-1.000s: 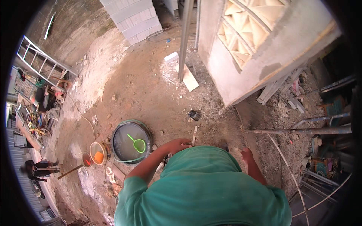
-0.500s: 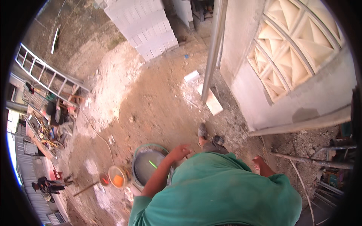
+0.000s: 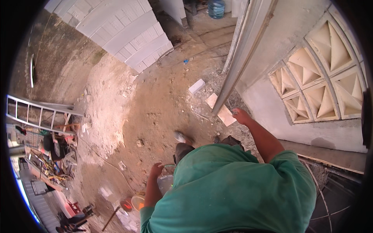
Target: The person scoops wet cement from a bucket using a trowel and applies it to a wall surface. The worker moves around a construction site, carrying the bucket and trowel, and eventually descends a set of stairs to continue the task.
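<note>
In the head view, I have come closer to the post [image 3: 248,54]. My right grip [image 3: 241,115] has gone from down by my side to out in front, so for the work, the post is now the big thing near it. The post is ahead on the right, by the wall [image 3: 265,108], and its low end meets the board [image 3: 226,118] on the ground. A white block [image 3: 197,86] is just left of the board. My right fingers look a bit bent. I see nothing in them, but I cannot tell how wide they are or if they touch the post.

My left grip [image 3: 156,169] hangs near, on the left, by the tub [image 3: 165,182]. I cannot tell if it is open or holds a thing.

My shirt [image 3: 233,186] now hides most of the tub. My sleeve cuts off the bucket [image 3: 136,202]. One shoe [image 3: 180,136] is a blur. Far off, the blue jug [image 3: 216,9] has its top cut off.
</note>
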Action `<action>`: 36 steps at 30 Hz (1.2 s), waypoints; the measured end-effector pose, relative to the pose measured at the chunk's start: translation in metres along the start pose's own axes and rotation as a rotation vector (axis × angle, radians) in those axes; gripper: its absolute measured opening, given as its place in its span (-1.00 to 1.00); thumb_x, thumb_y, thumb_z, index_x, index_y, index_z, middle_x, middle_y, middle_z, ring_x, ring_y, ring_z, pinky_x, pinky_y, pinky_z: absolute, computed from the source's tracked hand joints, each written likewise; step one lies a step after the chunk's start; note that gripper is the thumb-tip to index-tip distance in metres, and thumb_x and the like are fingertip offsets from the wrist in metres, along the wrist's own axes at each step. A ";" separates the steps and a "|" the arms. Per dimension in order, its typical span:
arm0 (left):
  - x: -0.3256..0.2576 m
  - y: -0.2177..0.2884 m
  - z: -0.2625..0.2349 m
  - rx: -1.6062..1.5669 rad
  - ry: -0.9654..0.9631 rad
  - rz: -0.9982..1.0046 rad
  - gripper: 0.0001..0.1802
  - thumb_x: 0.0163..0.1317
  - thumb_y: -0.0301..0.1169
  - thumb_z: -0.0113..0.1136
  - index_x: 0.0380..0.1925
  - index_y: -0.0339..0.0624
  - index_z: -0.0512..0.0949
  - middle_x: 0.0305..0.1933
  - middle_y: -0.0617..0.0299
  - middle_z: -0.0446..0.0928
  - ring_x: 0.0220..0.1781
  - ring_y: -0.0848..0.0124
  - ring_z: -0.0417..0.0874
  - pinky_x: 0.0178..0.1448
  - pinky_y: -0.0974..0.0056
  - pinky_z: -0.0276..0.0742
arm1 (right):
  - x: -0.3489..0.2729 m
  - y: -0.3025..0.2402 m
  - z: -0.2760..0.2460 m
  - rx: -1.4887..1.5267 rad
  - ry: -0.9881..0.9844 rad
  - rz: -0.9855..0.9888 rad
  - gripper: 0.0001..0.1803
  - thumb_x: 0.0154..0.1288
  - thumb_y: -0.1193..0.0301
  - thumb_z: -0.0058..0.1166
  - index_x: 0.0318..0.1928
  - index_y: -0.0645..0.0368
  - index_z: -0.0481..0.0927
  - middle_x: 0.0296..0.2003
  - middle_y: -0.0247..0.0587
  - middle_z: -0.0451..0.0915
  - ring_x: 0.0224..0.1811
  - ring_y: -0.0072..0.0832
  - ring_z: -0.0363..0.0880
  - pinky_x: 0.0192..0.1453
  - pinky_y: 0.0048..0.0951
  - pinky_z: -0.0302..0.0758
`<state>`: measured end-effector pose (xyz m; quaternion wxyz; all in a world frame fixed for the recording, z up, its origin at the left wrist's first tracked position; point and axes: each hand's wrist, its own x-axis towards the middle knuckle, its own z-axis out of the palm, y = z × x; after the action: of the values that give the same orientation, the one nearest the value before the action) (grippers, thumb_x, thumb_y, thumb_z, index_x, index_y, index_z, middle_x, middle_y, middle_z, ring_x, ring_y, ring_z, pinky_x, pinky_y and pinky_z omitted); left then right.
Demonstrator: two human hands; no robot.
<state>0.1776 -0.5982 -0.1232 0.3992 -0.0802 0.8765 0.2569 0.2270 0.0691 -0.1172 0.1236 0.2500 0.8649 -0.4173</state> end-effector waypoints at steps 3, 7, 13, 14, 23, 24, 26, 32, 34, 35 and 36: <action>0.057 -0.014 -0.055 -0.121 -0.154 -0.221 -0.49 0.20 -0.19 0.31 0.12 -0.14 0.55 -0.40 0.09 0.64 -0.57 0.33 0.61 -0.52 0.18 0.54 | 0.037 -0.009 0.031 -0.066 0.041 0.033 -0.51 0.16 0.22 0.24 0.07 0.17 0.55 -0.06 0.04 0.64 -0.01 -0.08 0.63 0.10 -0.17 0.53; 0.172 0.011 -0.168 -0.131 -0.167 -0.177 -0.51 0.18 -0.22 0.31 0.09 -0.16 0.56 -0.43 0.13 0.62 -0.60 0.36 0.59 -0.59 0.23 0.47 | 0.058 0.005 0.087 -0.111 0.120 0.271 -0.54 0.16 0.23 0.25 0.05 0.13 0.57 -0.11 0.06 0.66 -0.04 -0.07 0.64 0.01 -0.16 0.57; 0.282 0.109 -0.311 -0.050 -0.006 0.003 -0.53 0.22 -0.34 0.25 0.15 -0.18 0.51 -0.43 0.19 0.60 -0.55 0.42 0.57 -0.56 0.30 0.45 | 0.065 -0.053 0.138 0.354 -0.221 0.845 -0.53 0.18 0.20 0.29 0.06 0.10 0.55 -0.28 -0.08 0.64 -0.39 -0.26 0.64 -0.29 -0.22 0.59; 0.301 0.129 -0.330 -0.031 -0.014 0.051 -0.53 0.22 -0.34 0.25 0.14 -0.18 0.52 -0.41 0.19 0.61 -0.54 0.42 0.57 -0.55 0.31 0.45 | 0.073 -0.072 0.142 0.395 -0.176 0.727 -0.49 0.17 0.19 0.31 0.09 0.11 0.54 -0.20 -0.03 0.67 -0.34 -0.24 0.66 -0.21 -0.22 0.61; 0.453 0.366 -0.348 0.245 -0.207 0.363 -0.43 0.19 -0.17 0.31 0.16 -0.19 0.52 -0.08 -0.05 0.65 -0.12 0.30 0.69 -0.03 0.22 0.58 | 0.160 -0.148 0.134 0.249 0.059 0.623 -0.42 0.15 0.09 0.29 0.11 0.13 0.56 0.05 0.06 0.60 0.16 -0.12 0.54 0.21 -0.21 0.47; 0.457 0.403 -0.340 0.206 -0.289 0.438 -0.42 0.20 -0.15 0.31 0.18 -0.19 0.50 -0.10 -0.02 0.66 -0.11 0.29 0.68 -0.01 0.22 0.56 | 0.178 -0.143 0.136 0.266 0.049 0.701 -0.50 0.16 0.12 0.30 0.02 0.14 0.59 -0.06 -0.01 0.65 0.04 -0.14 0.62 0.11 -0.19 0.54; 0.465 0.477 -0.336 0.222 -0.401 0.461 -0.40 0.22 -0.13 0.30 0.21 -0.18 0.48 -0.13 0.01 0.66 -0.10 0.28 0.66 0.01 0.21 0.54 | 0.216 -0.128 0.130 0.388 -0.090 0.851 -0.56 0.16 0.15 0.32 -0.05 0.14 0.59 -0.17 -0.05 0.66 -0.08 -0.17 0.65 0.00 -0.18 0.57; 0.559 0.691 -0.347 0.366 -0.350 0.629 -0.41 0.25 -0.13 0.28 0.23 -0.12 0.47 -0.12 0.02 0.66 -0.10 0.27 0.66 0.02 0.19 0.54 | 0.375 -0.117 0.047 0.359 0.049 0.846 -0.69 0.15 0.19 0.33 -0.21 0.12 0.62 -0.38 -0.11 0.65 -0.37 -0.22 0.67 -0.23 -0.19 0.60; 0.592 0.726 -0.355 0.481 -0.379 0.534 -0.42 0.25 -0.13 0.28 0.23 -0.11 0.48 -0.11 0.01 0.66 -0.09 0.26 0.66 0.04 0.18 0.54 | 0.432 -0.138 0.002 0.338 0.064 0.686 -0.65 0.16 0.18 0.25 -0.13 0.14 0.64 -0.18 0.00 0.65 -0.16 -0.13 0.66 -0.08 -0.15 0.57; 0.613 0.753 -0.358 0.552 -0.398 0.485 -0.42 0.25 -0.13 0.29 0.23 -0.11 0.48 -0.11 0.01 0.66 -0.09 0.25 0.66 0.04 0.18 0.54 | 0.459 -0.147 -0.029 0.284 0.063 0.663 -0.62 0.16 0.18 0.20 -0.09 0.15 0.65 -0.08 0.06 0.65 -0.05 -0.08 0.65 0.00 -0.14 0.56; 0.634 0.780 -0.357 0.641 -0.394 0.402 -0.42 0.25 -0.13 0.29 0.22 -0.11 0.48 -0.10 0.01 0.66 -0.08 0.25 0.66 0.05 0.17 0.55 | 0.476 -0.163 -0.049 0.488 0.395 0.623 -0.55 0.15 0.17 0.22 0.01 0.12 0.62 -0.04 0.07 0.64 0.02 -0.07 0.62 0.09 -0.16 0.53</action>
<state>-0.7509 -0.0738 -0.0949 0.5057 0.2708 0.8173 0.0546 -0.2622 0.1784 -0.1798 0.0131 0.5956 0.6314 -0.4964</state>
